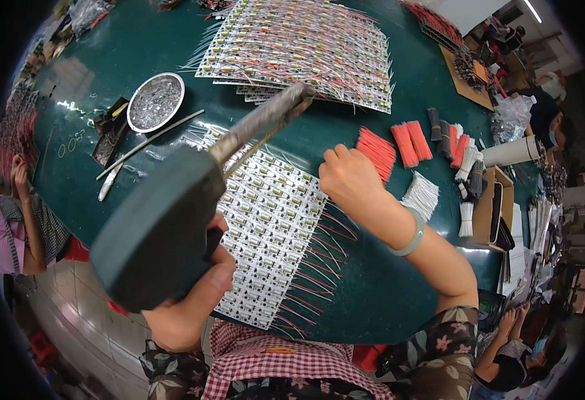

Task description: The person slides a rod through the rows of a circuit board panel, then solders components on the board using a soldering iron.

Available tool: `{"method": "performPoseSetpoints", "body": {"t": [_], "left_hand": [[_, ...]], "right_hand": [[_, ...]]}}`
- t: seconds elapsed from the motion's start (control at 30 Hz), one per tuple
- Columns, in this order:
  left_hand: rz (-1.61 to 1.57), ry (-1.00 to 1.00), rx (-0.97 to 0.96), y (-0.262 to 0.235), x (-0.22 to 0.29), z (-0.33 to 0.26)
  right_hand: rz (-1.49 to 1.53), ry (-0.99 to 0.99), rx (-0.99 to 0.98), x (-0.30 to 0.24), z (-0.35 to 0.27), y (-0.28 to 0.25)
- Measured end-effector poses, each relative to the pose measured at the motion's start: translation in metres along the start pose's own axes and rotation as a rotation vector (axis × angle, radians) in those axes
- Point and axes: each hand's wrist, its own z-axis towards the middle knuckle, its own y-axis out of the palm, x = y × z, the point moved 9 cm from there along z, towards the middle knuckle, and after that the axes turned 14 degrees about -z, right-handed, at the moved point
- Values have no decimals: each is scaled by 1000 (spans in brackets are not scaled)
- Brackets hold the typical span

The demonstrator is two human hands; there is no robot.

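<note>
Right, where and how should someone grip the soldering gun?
The gun is probably best held by its handle, coming from the near side, as the left hand does: the long metal barrel points away, toward the stacked boards.

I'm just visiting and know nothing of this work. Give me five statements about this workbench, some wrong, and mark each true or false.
1. The left hand has a dark green, gun-shaped tool with a long metal tip in its grip. True.
2. The right hand lies flat with its fingers spread. False: its fingers are curled in.
3. Thin red and pale wires stick out past the right edge of the white, rectangular circuit-board sheet. True.
4. The round, white-rimmed dish of shiny bits stands to the right of that sheet. False: it stands to the left.
5. The stack of white, wired boards lies farther from the person than the sheet. True.
</note>
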Motion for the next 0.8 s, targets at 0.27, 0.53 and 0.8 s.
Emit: {"method": "performPoseSetpoints", "body": {"t": [0.27,0.53,0.8], "left_hand": [[93,-366,68,-29,-74,-23],[401,-172,-184,-6,-81,-12],[436,-121,-212,-1,-91,-6]], "right_hand": [[443,354,285,4,-36,-12],[537,498,315,-7,-46,-5],[533,477,335,-8,-44,-3]]}}
